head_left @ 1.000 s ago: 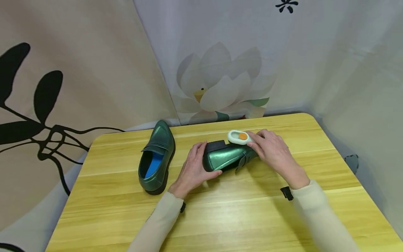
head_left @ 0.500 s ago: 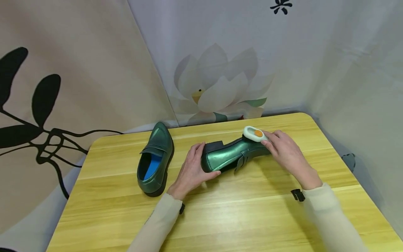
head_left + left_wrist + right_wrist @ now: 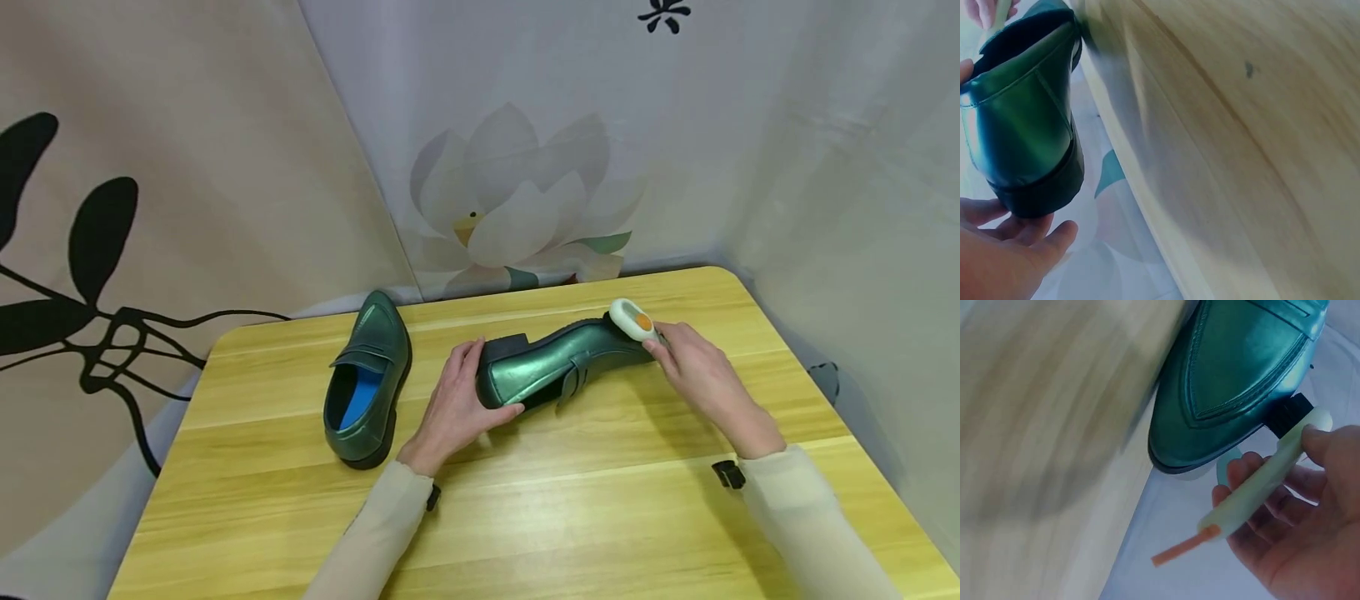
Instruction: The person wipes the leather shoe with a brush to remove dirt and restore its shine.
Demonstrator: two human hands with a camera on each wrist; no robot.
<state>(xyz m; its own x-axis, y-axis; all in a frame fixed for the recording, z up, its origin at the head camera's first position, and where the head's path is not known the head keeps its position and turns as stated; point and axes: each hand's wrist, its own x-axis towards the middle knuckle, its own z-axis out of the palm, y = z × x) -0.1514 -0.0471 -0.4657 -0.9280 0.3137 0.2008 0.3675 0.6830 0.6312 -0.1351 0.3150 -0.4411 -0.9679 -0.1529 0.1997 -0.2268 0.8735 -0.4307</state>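
Note:
A shiny green loafer (image 3: 536,367) lies tilted on its side, toe to the right and sole facing the back of the table. Its heel is gripped by my left hand (image 3: 457,408), thumb on the near side and fingers by the heel block; the left wrist view shows the fingers (image 3: 1035,234) under the heel. My right hand (image 3: 708,379) holds a small white brush (image 3: 632,320) with an orange part. In the right wrist view its dark bristles (image 3: 1288,415) meet the lower edge of the shoe near the toe.
The matching green loafer (image 3: 367,383) stands upright on the left, toe to the back, with a blue insole (image 3: 362,397). Both shoes are on a light wooden table (image 3: 585,517). A printed curtain (image 3: 517,192) hangs behind the table's back edge.
My right hand and the brush have slid right along the sole edge, from mid-shoe toward the toe. The left hand keeps its grip on the heel.

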